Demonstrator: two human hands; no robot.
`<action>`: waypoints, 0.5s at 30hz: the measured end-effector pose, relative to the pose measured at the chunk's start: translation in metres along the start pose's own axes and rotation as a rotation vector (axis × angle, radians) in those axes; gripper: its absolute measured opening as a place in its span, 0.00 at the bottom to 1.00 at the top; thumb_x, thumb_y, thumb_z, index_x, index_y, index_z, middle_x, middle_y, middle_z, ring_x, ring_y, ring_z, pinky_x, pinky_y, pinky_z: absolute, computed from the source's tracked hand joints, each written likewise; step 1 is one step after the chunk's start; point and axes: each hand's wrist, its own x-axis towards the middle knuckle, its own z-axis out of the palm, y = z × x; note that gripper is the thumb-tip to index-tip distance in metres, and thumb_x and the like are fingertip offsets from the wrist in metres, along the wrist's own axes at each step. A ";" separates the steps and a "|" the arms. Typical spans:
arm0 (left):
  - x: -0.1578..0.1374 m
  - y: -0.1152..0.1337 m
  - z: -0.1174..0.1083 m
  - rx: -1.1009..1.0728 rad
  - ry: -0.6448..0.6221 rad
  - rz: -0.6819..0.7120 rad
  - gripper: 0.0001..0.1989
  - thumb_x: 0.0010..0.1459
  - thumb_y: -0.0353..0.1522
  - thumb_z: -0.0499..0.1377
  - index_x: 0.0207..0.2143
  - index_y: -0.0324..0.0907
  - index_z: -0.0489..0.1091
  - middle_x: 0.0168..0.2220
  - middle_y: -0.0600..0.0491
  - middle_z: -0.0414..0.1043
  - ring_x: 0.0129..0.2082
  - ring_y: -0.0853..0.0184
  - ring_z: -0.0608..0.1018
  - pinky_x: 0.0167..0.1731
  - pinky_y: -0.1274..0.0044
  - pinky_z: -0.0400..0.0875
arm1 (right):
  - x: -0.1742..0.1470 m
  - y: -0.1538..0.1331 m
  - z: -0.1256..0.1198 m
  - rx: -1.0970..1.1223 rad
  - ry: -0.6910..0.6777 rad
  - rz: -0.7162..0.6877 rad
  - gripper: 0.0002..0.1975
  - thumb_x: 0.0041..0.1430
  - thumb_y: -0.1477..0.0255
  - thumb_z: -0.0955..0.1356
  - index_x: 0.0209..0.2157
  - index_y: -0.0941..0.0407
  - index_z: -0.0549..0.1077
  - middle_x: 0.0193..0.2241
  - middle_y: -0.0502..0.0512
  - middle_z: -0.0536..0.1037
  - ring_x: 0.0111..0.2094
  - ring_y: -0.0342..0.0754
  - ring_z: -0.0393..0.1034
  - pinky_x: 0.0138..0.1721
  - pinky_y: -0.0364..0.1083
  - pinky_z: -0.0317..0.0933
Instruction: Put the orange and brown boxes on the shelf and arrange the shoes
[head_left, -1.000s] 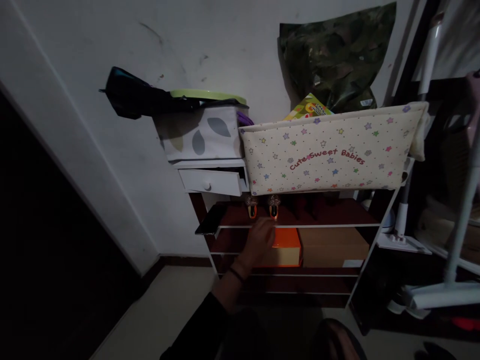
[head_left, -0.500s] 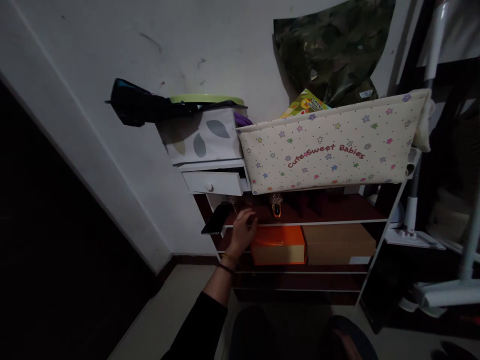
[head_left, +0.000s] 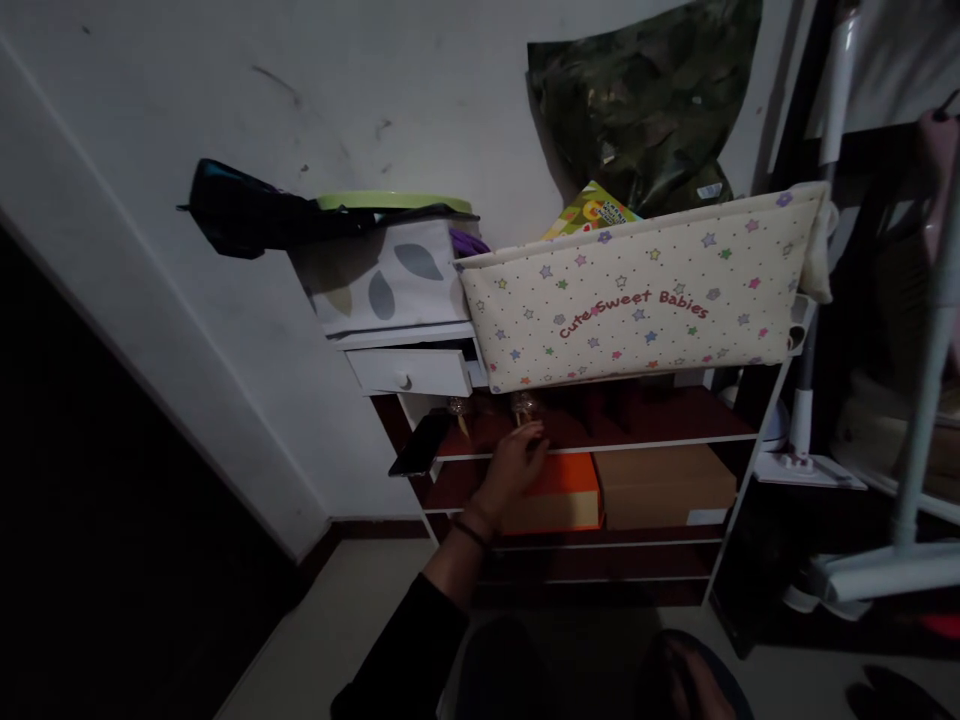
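Observation:
My left hand [head_left: 517, 460] reaches to the front edge of the upper shelf, fingers forward and a little bent, thumb apart. Just beyond the fingertips is a glittery gold item [head_left: 524, 404], perhaps a shoe; the hand covers its lower part, and contact cannot be made out. A similar glittery item [head_left: 460, 410] stands to its left. Left of the hand, a flat black phone-like slab [head_left: 420, 446] juts over the shelf's edge. At the bottom right, what seems to be my right hand [head_left: 701, 685] lies over my dark knee, its fingers in deep shadow.
The white drawer [head_left: 409, 373] sits slightly pulled out above. A cream fabric bin [head_left: 637, 320] printed with stars overhangs the shelf. Below are an orange box [head_left: 562, 490] and a brown cardboard box [head_left: 664, 485]. A flat mop [head_left: 810, 470] leans at the right.
My left hand has moved right along the shelf edge, from between the two glittery items to in front of the right one. The view has shifted slightly right.

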 end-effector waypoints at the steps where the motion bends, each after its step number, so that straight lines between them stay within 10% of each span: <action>1: 0.000 -0.004 -0.004 0.035 0.036 -0.023 0.13 0.68 0.35 0.59 0.51 0.40 0.76 0.48 0.42 0.83 0.47 0.58 0.84 0.51 0.63 0.80 | 0.020 -0.013 -0.002 -0.006 0.012 -0.031 0.15 0.68 0.58 0.67 0.48 0.46 0.83 0.42 0.55 0.87 0.41 0.60 0.85 0.38 0.54 0.82; 9: 0.013 -0.004 -0.015 0.400 0.271 -0.159 0.16 0.64 0.31 0.62 0.53 0.39 0.77 0.54 0.35 0.68 0.57 0.43 0.71 0.59 0.49 0.68 | 0.279 -0.159 -0.012 -0.110 0.112 -0.527 0.19 0.73 0.71 0.63 0.61 0.52 0.74 0.56 0.65 0.75 0.57 0.60 0.71 0.60 0.62 0.69; 15: 0.035 -0.015 -0.013 0.396 0.190 -0.224 0.08 0.60 0.27 0.62 0.42 0.37 0.75 0.63 0.28 0.61 0.61 0.35 0.70 0.61 0.47 0.66 | 0.344 -0.203 0.016 -0.507 -0.015 -0.571 0.25 0.69 0.71 0.65 0.66 0.53 0.70 0.64 0.69 0.66 0.64 0.71 0.58 0.65 0.81 0.52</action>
